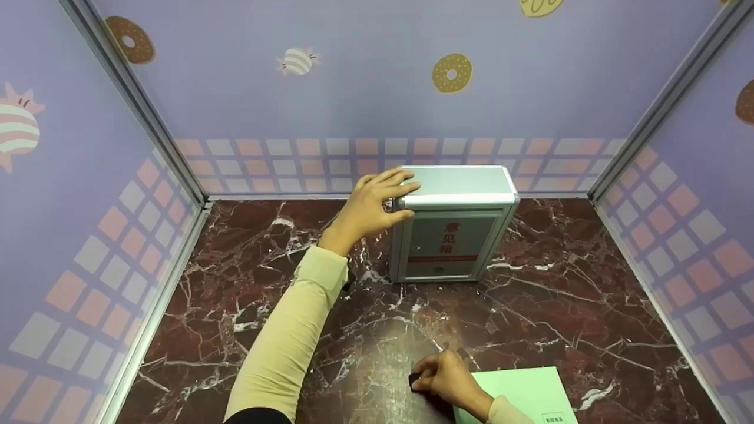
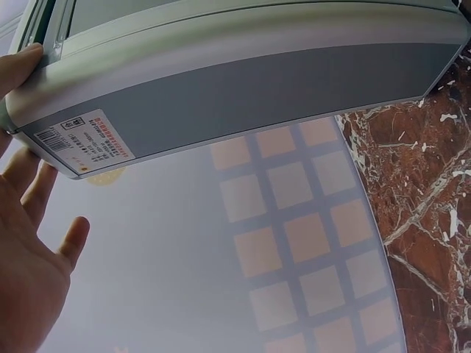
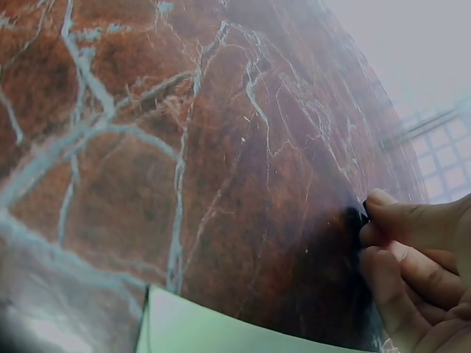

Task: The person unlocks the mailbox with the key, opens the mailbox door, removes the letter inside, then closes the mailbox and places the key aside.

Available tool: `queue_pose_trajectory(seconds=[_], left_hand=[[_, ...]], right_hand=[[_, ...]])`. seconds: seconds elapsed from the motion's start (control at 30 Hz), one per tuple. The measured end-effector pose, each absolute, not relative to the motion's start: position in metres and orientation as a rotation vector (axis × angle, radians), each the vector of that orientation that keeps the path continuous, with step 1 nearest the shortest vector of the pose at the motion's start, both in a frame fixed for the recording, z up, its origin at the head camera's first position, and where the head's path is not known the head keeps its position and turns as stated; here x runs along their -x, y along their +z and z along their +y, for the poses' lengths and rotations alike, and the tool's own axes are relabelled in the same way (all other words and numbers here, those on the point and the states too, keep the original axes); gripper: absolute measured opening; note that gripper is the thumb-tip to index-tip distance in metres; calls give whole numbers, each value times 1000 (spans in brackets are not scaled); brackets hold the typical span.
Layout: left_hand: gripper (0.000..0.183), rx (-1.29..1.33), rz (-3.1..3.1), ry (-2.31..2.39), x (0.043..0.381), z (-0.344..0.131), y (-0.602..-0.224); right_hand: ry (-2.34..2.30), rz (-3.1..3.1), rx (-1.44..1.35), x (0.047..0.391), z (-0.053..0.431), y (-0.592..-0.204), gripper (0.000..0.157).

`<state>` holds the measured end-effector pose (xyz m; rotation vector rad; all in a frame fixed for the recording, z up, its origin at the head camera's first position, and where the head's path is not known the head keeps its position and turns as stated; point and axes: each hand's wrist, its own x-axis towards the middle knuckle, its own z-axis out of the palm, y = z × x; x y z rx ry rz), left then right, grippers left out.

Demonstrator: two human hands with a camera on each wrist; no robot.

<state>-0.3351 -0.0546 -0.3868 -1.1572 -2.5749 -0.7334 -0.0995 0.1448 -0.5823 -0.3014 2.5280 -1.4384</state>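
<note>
A silver-grey metal suggestion box [image 1: 456, 241] with red Chinese characters stands upright towards the back of the marbled surface. At its upper left corner rests my left hand [image 1: 371, 203], fingers spread over the top and thumb against the front edge. The left wrist view shows the box's grey side [image 2: 257, 92] with a white barcode label [image 2: 85, 141], and the hand [image 2: 33, 243] by that corner. Low in the head view, my right hand [image 1: 447, 380] pinches a small black object [image 3: 366, 209] between thumb and fingers. Its kind is mostly hidden by the fingertips.
A light green flat sheet or folder [image 1: 524, 388] with a small printed label lies partly under the right wrist. Dark red marbled surface [image 1: 247, 294] spreads around the box. Purple patterned panels [image 1: 365, 106] enclose the back and both sides.
</note>
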Motion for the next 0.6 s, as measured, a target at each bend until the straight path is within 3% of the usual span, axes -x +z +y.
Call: queue_pose_trajectory(seconds=[0.37,0.6], left_hand=[[65,1111,-2537,-788,330,-60,-399],[60,830,-2461,-980,317,-78,-415]], right_hand=[[-1355,2590,415,104,137,-583,20],[-1392,2580,460,109,142,-579,22]])
